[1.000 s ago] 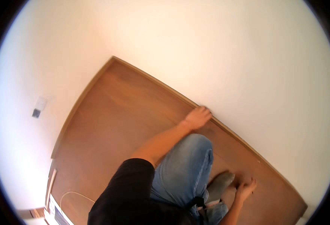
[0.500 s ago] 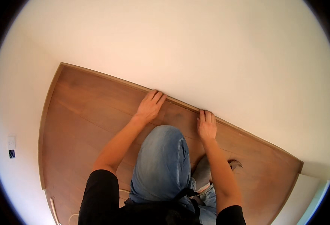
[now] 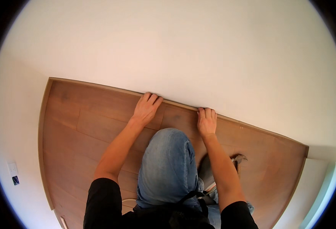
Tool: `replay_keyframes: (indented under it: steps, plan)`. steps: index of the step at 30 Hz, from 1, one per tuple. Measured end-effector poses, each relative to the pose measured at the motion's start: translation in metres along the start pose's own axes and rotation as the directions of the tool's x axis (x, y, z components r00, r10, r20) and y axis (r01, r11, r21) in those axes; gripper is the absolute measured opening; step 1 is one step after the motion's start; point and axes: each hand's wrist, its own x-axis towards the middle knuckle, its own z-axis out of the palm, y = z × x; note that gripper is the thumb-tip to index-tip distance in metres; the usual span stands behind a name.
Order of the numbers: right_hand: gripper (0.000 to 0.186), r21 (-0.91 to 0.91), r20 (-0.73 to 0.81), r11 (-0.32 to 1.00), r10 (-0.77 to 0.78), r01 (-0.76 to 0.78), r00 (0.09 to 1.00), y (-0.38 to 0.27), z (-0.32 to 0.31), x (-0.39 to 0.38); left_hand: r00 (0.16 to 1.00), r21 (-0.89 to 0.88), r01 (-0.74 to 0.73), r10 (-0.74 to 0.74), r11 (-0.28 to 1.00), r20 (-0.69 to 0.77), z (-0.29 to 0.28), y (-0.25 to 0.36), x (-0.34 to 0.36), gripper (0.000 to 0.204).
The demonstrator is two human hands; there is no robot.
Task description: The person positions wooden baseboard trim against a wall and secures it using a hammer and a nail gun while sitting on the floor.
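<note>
A long, narrow wooden baseboard point(image 3: 180, 105) runs along the foot of the white wall, over brown plank flooring point(image 3: 99, 110). My left hand point(image 3: 147, 108) has its fingers hooked over the top edge of the strip, left of my raised knee. A short way to the right, my right hand point(image 3: 207, 121) grips the same edge with bent fingers. Between and beside the hands, a thin dark line shows between strip and wall. Both thumbs are mostly hidden.
My jeans-clad knee point(image 3: 168, 164) rises between my arms. A claw hammer point(image 3: 239, 157) lies on the floor beyond my right forearm. Another baseboard point(image 3: 41, 141) edges the left wall, below an outlet point(image 3: 13, 168). A white panel point(image 3: 309, 183) stands at right; a pale cord point(image 3: 129, 200) shows near my leg.
The view has turned slightly. Both hands keep hold of the baseboard; a dark gap now shows along its wall side, where before a dark line showed under its floor side near the right hand.
</note>
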Motion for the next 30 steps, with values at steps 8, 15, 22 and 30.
replay_keyframes:
  steps: [8, 15, 22, 30]
  plan:
    - [0.035, -0.127, -0.046, 0.990, -0.070, 0.064, 0.996, -0.020, -0.013, -0.005, 0.993, 0.042, 0.121, -0.121, 0.992, -0.014, 0.011, 0.010, 0.000, 0.032]
    - [0.036, -0.125, 0.176, 0.988, -0.065, 0.088, 0.982, -0.026, -0.003, 0.011, 0.997, 0.005, 0.061, -0.060, 0.998, -0.038, 0.010, -0.004, 0.001, 0.029]
    - [0.030, -0.002, 0.097, 1.000, -0.005, 0.006, 0.995, -0.026, -0.002, 0.009, 0.998, -0.047, 0.061, -0.061, 0.997, 0.002, -0.002, -0.006, 0.001, 0.030]
    - [0.034, 0.509, 0.258, 0.602, 0.575, -0.615, 0.777, -0.023, -0.026, -0.043, 0.719, -0.498, 0.573, -0.691, 0.651, -0.076, -0.013, -0.006, -0.052, 0.029]
